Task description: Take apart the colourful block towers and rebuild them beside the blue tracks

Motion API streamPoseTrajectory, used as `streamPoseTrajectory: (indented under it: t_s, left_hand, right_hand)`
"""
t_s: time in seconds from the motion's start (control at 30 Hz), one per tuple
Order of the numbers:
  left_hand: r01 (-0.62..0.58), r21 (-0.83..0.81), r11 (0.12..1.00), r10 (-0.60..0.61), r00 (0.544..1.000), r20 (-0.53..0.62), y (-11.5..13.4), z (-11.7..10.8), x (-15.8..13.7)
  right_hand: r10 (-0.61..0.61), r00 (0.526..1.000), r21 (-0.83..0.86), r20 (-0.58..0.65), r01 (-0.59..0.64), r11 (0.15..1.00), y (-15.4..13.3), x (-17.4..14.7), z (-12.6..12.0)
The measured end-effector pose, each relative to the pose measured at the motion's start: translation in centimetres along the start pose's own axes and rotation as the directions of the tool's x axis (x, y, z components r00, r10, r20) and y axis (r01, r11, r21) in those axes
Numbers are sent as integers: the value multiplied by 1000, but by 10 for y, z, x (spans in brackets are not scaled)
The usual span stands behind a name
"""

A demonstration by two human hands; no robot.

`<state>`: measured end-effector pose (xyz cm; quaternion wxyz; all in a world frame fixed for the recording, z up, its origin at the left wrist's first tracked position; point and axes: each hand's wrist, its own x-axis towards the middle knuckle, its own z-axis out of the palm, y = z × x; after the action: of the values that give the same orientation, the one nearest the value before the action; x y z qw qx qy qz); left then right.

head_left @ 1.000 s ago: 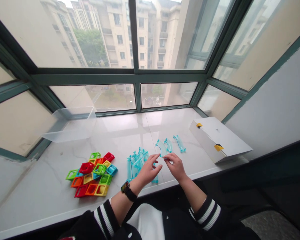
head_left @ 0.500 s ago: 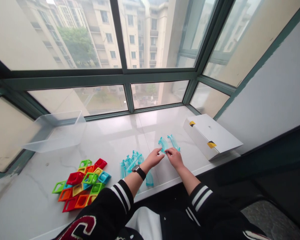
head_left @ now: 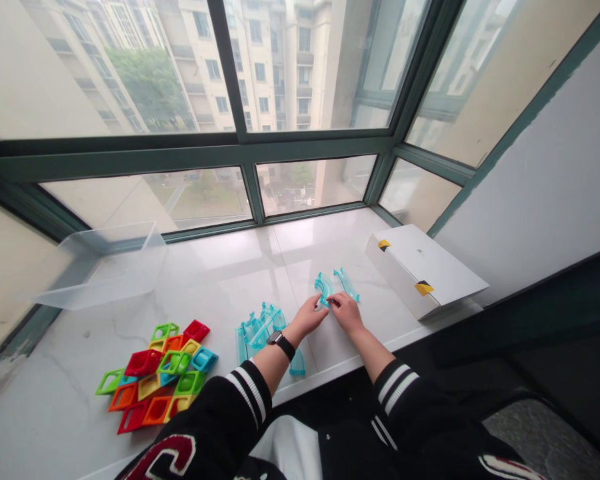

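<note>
A curved, clear turquoise track piece (head_left: 324,283) lies on the white sill, its near end between my hands. My left hand (head_left: 309,317), with a black watch on the wrist, has its fingers closed at that end. From the other side my right hand (head_left: 345,312) pinches the same end; my fingers partly hide it. A second, straighter turquoise track piece (head_left: 347,285) lies just beyond my right hand. To the left of my left hand is a pile of turquoise track pieces (head_left: 261,328), partly behind my wrist.
Several red, green, orange, yellow and blue plastic blocks (head_left: 163,373) are heaped on the left. Behind them stands a clear plastic bin (head_left: 130,283). A white box (head_left: 427,263) with yellow-black tabs is on the right. Windows (head_left: 320,183) close off the back of the sill.
My view has shifted slightly. Both hands stay at the near end of the curved track piece, with only small finger movements; the piece seems turned a little.
</note>
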<state>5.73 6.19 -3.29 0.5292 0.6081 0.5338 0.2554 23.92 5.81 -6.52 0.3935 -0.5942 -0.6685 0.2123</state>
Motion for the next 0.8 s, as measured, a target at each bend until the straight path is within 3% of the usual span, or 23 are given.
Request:
streamPoseTrajectory:
  t_s: [0.8]
  left_hand:
    - [20,-48,999,-19,1000,7,-4,1,-3]
  right_hand:
    - [21,999,36,26,-22,999,3,-3,2]
